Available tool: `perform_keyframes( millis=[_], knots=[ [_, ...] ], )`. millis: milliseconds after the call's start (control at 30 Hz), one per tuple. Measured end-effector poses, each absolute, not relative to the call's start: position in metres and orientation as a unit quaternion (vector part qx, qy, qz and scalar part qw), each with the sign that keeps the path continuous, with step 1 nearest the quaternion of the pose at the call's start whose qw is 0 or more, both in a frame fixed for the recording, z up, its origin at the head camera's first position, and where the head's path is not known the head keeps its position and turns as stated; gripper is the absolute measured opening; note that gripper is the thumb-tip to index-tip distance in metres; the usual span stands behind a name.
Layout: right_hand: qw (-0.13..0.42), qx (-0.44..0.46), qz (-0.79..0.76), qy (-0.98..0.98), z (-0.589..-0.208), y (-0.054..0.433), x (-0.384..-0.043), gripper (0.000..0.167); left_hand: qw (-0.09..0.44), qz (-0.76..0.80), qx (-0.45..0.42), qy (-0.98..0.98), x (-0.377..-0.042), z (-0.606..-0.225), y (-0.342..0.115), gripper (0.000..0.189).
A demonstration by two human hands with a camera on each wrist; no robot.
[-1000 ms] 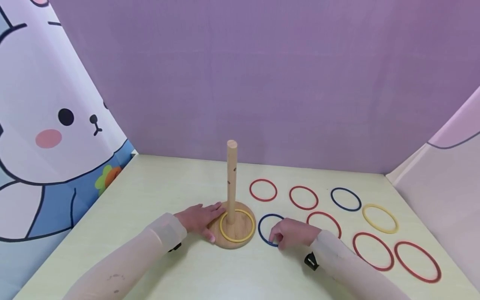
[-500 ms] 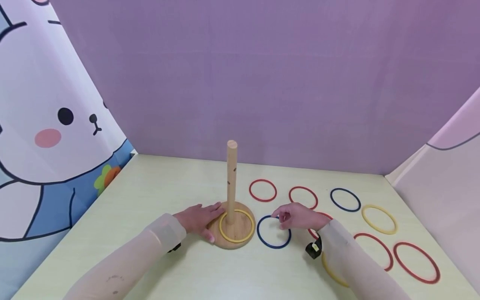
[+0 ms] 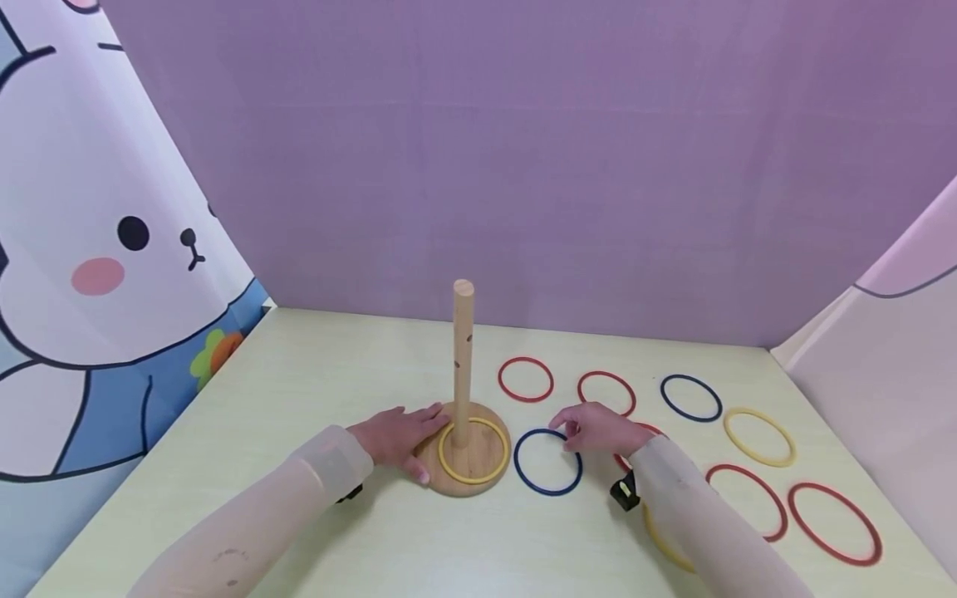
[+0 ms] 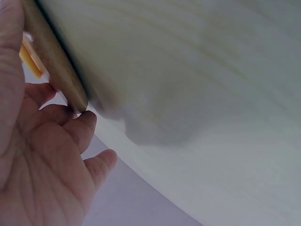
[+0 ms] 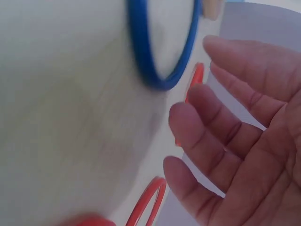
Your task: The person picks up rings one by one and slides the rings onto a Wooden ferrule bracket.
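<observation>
A wooden stand has a round base and an upright peg. A yellow ring lies on the base around the peg. My left hand rests on the base's left edge, fingers spread; in the left wrist view its fingertips touch the rim. A blue ring lies flat on the table just right of the stand. My right hand is over that ring's far right side. In the right wrist view its loosely bent fingers are apart from the blue ring and hold nothing.
Red rings lie on the table behind and to the right. Another blue ring and a yellow ring lie at the far right. My right forearm partly hides one more yellow ring. A purple cloth wall stands behind.
My right hand has moved from the blue ring's near edge to its far right side, loosening its fingers. The yellow ring by the forearm has come into view. The left hand stays put.
</observation>
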State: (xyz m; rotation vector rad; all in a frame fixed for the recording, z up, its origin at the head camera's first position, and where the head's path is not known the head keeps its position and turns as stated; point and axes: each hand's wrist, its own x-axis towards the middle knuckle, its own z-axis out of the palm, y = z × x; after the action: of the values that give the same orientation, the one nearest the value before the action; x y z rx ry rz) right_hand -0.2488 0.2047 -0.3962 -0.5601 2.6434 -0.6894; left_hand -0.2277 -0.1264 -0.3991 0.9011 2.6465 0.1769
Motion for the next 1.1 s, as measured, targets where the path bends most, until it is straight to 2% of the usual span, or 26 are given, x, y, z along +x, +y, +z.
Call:
perform_keyframes(
  millis=[467,1100],
  knots=[
    [0.155,-0.162,-0.126,0.966,-0.398,0.195,-0.252,0.029,0.166,0.056,0.315,0.933,-0.229,-0.401,-0.126,0.092],
    [0.156,-0.164,-0.117,0.967,-0.406,0.193,-0.255,0.027,0.170,0.051,0.314,0.933,-0.229,-0.399,-0.125,0.091]
  ],
)
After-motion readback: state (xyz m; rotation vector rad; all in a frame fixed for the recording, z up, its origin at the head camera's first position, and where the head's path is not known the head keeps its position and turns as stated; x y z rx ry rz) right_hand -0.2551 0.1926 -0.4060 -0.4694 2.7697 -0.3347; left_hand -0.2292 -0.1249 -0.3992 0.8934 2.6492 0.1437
